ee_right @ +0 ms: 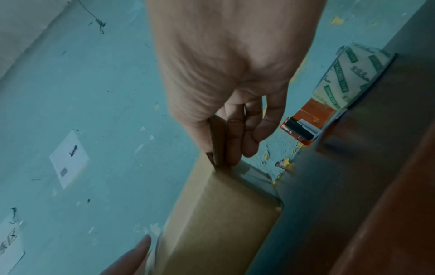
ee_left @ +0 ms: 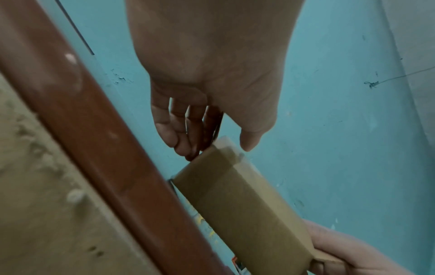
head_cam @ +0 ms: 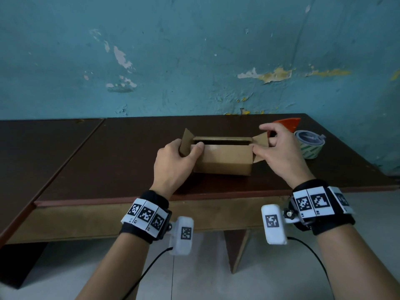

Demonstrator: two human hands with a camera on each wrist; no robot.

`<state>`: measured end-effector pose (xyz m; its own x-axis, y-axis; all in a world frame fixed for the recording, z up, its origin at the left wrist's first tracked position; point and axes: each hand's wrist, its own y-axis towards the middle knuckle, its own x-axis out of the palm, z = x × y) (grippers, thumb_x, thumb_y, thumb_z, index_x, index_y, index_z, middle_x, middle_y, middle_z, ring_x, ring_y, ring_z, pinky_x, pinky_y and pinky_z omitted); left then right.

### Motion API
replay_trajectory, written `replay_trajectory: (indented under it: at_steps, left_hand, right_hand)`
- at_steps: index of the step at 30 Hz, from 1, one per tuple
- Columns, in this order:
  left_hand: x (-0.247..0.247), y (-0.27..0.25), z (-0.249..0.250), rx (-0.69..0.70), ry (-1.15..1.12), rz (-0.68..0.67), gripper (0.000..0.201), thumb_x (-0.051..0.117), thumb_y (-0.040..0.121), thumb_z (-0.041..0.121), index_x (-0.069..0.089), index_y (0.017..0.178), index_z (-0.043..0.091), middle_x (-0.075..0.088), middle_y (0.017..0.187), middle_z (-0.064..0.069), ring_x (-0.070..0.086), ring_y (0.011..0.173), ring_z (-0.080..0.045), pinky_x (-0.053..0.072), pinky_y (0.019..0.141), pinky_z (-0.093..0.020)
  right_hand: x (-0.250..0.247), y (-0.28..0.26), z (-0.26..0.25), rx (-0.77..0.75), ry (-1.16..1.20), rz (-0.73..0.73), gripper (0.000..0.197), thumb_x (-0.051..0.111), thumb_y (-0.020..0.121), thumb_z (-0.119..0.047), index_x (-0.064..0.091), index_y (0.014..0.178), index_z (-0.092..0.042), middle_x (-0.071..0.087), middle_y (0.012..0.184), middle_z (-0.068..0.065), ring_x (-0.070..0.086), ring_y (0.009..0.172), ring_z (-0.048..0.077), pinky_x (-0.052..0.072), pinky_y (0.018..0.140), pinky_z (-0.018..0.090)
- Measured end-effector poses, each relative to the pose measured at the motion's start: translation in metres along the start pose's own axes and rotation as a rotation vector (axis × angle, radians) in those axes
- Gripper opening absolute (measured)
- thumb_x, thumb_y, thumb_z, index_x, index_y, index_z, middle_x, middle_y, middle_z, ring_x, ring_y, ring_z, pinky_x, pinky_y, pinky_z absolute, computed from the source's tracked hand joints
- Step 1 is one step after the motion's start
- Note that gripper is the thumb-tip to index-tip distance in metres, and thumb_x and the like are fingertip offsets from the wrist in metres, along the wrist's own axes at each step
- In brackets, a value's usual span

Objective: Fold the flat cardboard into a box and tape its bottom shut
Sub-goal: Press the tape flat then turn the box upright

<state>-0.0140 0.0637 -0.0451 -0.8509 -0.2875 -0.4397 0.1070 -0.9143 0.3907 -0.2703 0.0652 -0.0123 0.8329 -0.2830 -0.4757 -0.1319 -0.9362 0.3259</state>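
While it stands on the dark brown wooden bench [head_cam: 129,161], near the front edge, the small brown cardboard box [head_cam: 224,160] is already squared up, its top open to a narrow dark slot. Two short end flaps stick out, one at each end. The left hand [head_cam: 173,161] holds the left end: its thumb lies over the top edge of the near wall and its fingers curl round behind the left flap, so this grip is closed on the box. The right hand [head_cam: 279,148] pinches the right flap between thumb and fingers; the right wrist view shows the cardboard edge clamped against the fingers [ee_right: 235,134]. In the left wrist view the box's near wall [ee_left: 240,208] runs from the left fingertips down to the right hand at the lower corner.

Just beyond the right hand, on the bench, lies an orange tape dispenser [head_cam: 287,123] with a roll of clear tape printed in green [head_cam: 308,146]. Behind the bench rises a teal painted wall [head_cam: 194,50], peeling in patches. Both wrists carry black bands with black-and-white marker tags.
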Motion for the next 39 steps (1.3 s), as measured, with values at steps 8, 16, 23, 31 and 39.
replay_trajectory:
  at_steps: [8, 16, 23, 31, 39]
  left_hand:
    - [0.001, 0.002, 0.004, -0.27, -0.155, 0.01, 0.058, 0.066, 0.078, 0.067, 0.072, 0.084, 0.01, 0.073, 0.087, -0.009, 0.07, 0.084, -0.028, 0.06, 0.076, -0.049]
    - [0.0, 0.0, 0.021, -0.33, -0.313, -0.205, 0.042, 0.054, 0.081, 0.049, 0.05, 0.112, 0.021, 0.055, 0.124, -0.009, 0.057, 0.112, -0.028, 0.044, 0.084, -0.04]
    - [-0.003, -0.009, 0.026, -0.339, -0.452, -0.323, 0.052, 0.05, 0.079, 0.039, 0.043, 0.127, 0.02, 0.051, 0.127, -0.007, 0.053, 0.108, -0.02, 0.044, 0.08, -0.035]
    - [-0.001, -0.01, 0.031, -0.334, -0.539, -0.344, 0.06, 0.047, 0.076, 0.029, 0.045, 0.135, 0.017, 0.056, 0.12, -0.007, 0.056, 0.106, -0.02, 0.048, 0.084, -0.035]
    - [-0.004, -0.01, 0.033, -0.365, -0.554, -0.389, 0.066, 0.046, 0.068, 0.024, 0.045, 0.133, 0.014, 0.053, 0.121, -0.009, 0.054, 0.111, -0.024, 0.045, 0.09, -0.042]
  right_hand:
    - [0.001, 0.0, 0.004, -0.016, -0.008, -0.042, 0.035, 0.081, 0.085, -0.016, 0.068, 0.116, -0.021, 0.078, 0.088, 0.001, 0.077, 0.078, 0.009, 0.064, 0.074, 0.042]
    - [0.009, -0.002, 0.002, 0.054, -0.159, 0.035, 0.035, 0.083, 0.079, -0.045, 0.07, 0.105, -0.027, 0.076, 0.077, -0.003, 0.074, 0.073, 0.014, 0.062, 0.07, 0.043]
    - [0.013, -0.005, -0.006, 0.076, -0.284, 0.205, 0.042, 0.071, 0.085, -0.058, 0.076, 0.103, -0.02, 0.073, 0.112, 0.001, 0.061, 0.098, 0.014, 0.038, 0.068, 0.028]
    - [0.021, -0.004, -0.007, 0.177, -0.281, 0.276, 0.044, 0.071, 0.082, -0.064, 0.076, 0.096, -0.022, 0.058, 0.076, -0.012, 0.054, 0.075, 0.008, 0.038, 0.058, 0.028]
    - [0.025, -0.004, -0.008, 0.169, -0.261, 0.221, 0.038, 0.076, 0.08, -0.059, 0.069, 0.092, -0.023, 0.046, 0.072, -0.022, 0.047, 0.067, 0.002, 0.034, 0.054, 0.026]
